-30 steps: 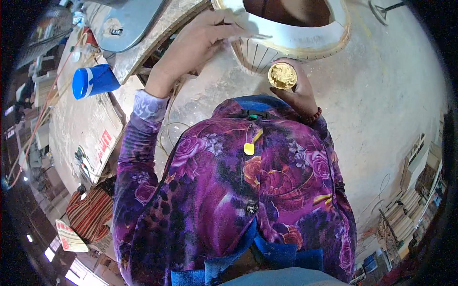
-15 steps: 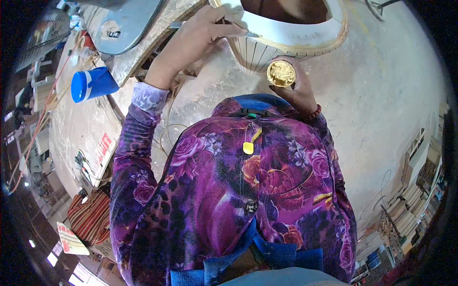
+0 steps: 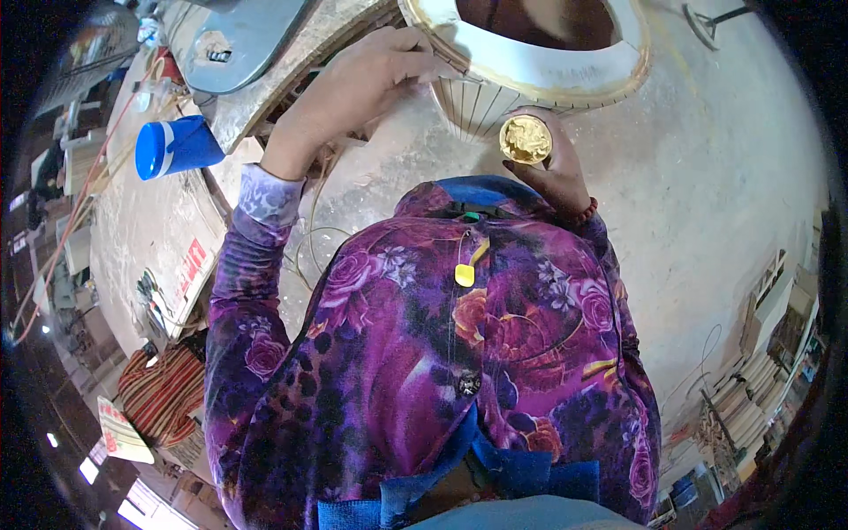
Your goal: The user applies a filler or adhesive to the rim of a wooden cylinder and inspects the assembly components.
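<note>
Grasping cup [image 3: 528,162] of yellow paste, my right hand [image 3: 561,175]; mouth, long axis toward my eyes. Left hand [image 3: 386,72] by white oval rim [image 3: 552,62], grip unclear. Stained floor [image 3: 698,194], stacked boards [image 3: 746,406].

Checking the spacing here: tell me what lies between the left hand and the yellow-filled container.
In the head view, the dark-lined side of the white-rimmed piece lies between the left hand and the yellow-filled container.

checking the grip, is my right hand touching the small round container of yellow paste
Touching: the head view shows the right hand curled around the small round container of yellow paste.
</note>
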A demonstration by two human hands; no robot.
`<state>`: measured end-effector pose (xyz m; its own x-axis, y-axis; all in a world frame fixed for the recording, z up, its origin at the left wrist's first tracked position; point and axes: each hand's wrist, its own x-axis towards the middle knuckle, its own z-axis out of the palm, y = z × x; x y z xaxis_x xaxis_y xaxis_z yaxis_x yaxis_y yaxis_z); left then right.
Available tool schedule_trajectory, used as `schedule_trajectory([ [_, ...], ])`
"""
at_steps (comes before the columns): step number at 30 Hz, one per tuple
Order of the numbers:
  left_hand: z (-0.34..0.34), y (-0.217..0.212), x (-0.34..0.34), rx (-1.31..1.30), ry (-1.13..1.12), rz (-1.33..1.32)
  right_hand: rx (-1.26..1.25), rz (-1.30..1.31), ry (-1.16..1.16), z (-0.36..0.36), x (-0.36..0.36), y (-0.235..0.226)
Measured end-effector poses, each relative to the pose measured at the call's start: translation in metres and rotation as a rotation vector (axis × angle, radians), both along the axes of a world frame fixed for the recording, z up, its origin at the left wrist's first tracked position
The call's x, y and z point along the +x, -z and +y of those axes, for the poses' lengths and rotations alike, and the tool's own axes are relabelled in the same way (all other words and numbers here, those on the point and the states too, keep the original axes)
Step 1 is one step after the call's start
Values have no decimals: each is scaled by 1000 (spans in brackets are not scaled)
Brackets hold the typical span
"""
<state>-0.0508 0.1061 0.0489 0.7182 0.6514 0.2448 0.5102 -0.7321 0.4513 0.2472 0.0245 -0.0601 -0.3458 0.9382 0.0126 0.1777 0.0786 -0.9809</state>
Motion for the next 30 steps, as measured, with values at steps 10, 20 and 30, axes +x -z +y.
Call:
schedule_trajectory([
  [10,-2,8,-2,-744,-390,-179,-3,33,-8,1,-4,1],
  [20,-2,7,0,-20,-296,-59,-19,12,-29,4,-2,3],
  [30,-1,37,2,173,-112,-35,-9,22,-36,6,-6,1],
])
